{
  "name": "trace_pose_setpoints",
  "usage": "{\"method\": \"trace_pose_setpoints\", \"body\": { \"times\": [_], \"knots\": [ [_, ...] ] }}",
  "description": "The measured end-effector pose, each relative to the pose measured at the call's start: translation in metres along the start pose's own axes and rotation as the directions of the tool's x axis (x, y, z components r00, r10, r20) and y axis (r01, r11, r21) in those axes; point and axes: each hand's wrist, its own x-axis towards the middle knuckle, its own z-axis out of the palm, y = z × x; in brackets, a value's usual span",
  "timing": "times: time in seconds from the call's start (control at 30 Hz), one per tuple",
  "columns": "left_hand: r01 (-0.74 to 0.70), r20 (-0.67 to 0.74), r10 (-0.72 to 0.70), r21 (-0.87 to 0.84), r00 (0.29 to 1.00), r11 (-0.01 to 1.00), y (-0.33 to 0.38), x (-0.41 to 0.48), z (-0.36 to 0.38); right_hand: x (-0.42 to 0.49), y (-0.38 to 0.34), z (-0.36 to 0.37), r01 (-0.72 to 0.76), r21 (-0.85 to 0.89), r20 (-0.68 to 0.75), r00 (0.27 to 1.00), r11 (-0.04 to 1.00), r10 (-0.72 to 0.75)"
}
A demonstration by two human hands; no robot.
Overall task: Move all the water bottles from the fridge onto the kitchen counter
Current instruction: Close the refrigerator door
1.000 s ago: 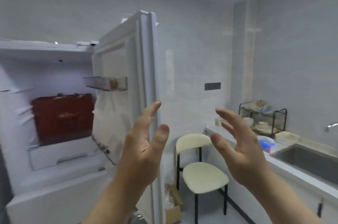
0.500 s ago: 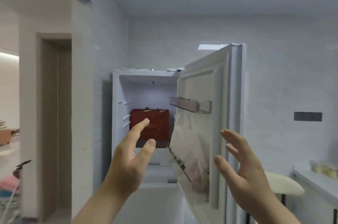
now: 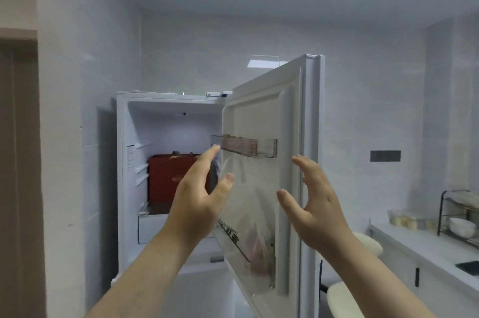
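Our left hand hangs before the open fridge, fingers straight and spread, gripping nothing. Our right hand is raised beside it with fingers loosely bent, also holding nothing, in front of the door near its free edge. A clear gap lies between the two palms. The fridge stands close to the left wall, and its door swings out to the right, so the opening is free only to the left of that door edge. Inside, a red box sits at the back. A clear door shelf juts out just above our left fingertips, with a plastic bag below it. We cannot make out any water bottle from here. The kitchen counter runs along the right, well apart from the fridge, carrying a dish rack. A cream chair stands between door and counter.
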Motion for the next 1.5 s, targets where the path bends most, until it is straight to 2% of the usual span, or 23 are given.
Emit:
{"method": "trace_pose_setpoints", "body": {
  "times": [0.1, 0.17, 0.23, 0.33, 0.5, 0.7, 0.93, 1.2, 1.33, 1.5],
  "knots": [
    [-0.078, 0.050, 0.076, 0.036, 0.996, 0.996, 0.014, 0.015, 0.033, 0.017, 0.027, -0.010, 0.004, -0.078, -0.072, 0.997, 0.997, -0.009],
    [-0.195, 0.121, 0.183, 0.096, 0.976, 0.976, 0.021, 0.025, 0.055, 0.029, 0.045, -0.017, -0.051, -0.058, -0.114, 0.993, 0.997, 0.044],
    [-0.341, 0.232, 0.297, 0.183, 0.926, 0.922, 0.025, 0.034, 0.082, 0.036, 0.065, -0.024, -0.119, 0.015, -0.116, 0.986, 0.993, 0.120],
    [-0.518, 0.363, 0.406, 0.305, 0.839, 0.799, 0.026, 0.050, 0.116, 0.035, 0.089, -0.030, -0.234, 0.193, -0.062, 0.966, 0.953, 0.250],
    [-0.631, 0.437, 0.460, 0.458, 0.773, 0.626, 0.022, 0.086, 0.137, 0.015, 0.114, -0.029, -0.389, 0.388, 0.142, 0.921, 0.835, 0.363],
    [-0.571, 0.526, 0.249, 0.638, 0.813, 0.516, -0.002, 0.103, 0.137, -0.002, 0.135, -0.019, -0.524, 0.496, 0.335, 0.851, 0.692, 0.405],
    [-0.608, 0.540, 0.281, 0.678, 0.793, 0.412, -0.020, 0.104, 0.125, -0.010, 0.134, 0.000, -0.523, 0.559, 0.412, 0.849, 0.644, 0.331],
    [-0.592, 0.519, 0.288, 0.665, 0.805, 0.455, -0.038, 0.096, 0.066, -0.018, 0.107, 0.024, -0.447, 0.551, 0.463, 0.866, 0.705, 0.188],
    [-0.549, 0.484, 0.266, 0.682, 0.834, 0.483, -0.047, 0.089, 0.024, -0.018, 0.096, 0.049, -0.412, 0.454, 0.536, 0.835, 0.790, 0.127],
    [-0.448, 0.393, 0.224, 0.702, 0.892, 0.553, -0.051, 0.079, -0.021, -0.015, 0.072, 0.093, -0.224, 0.335, 0.593, 0.805, 0.915, -0.020]
  ]
}}
